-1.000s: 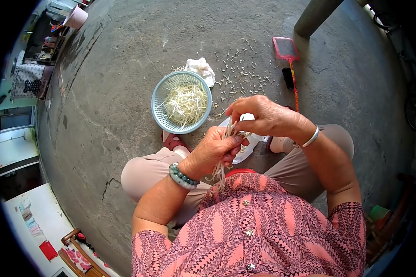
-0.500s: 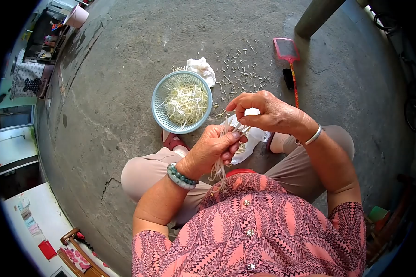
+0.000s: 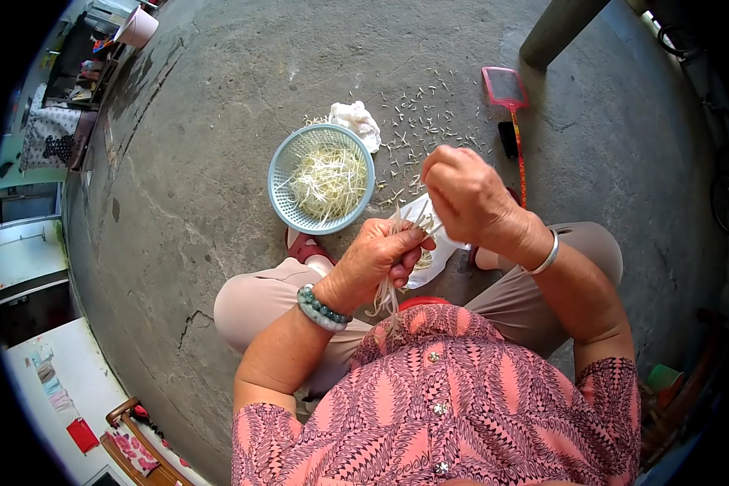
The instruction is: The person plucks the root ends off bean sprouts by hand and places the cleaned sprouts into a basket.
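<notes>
Clutching a bunch of pale thin bean sprouts (image 3: pixel 387 285), the left hand (image 3: pixel 378 257) is closed while the right hand (image 3: pixel 464 194) is curled shut above it, its contents unseen, a round light-blue plastic basket (image 3: pixel 279 191) being partly filled.

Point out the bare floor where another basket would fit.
Free: the concrete left of the blue basket. Crowded: between basket and red swatter, strewn with sprout trimmings and a white cloth; the white bag fills the space between the feet.

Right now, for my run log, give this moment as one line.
left hand: shut on sprouts | right hand: raised, closed | basket: on floor, holds sprouts | swatter: on floor
</notes>
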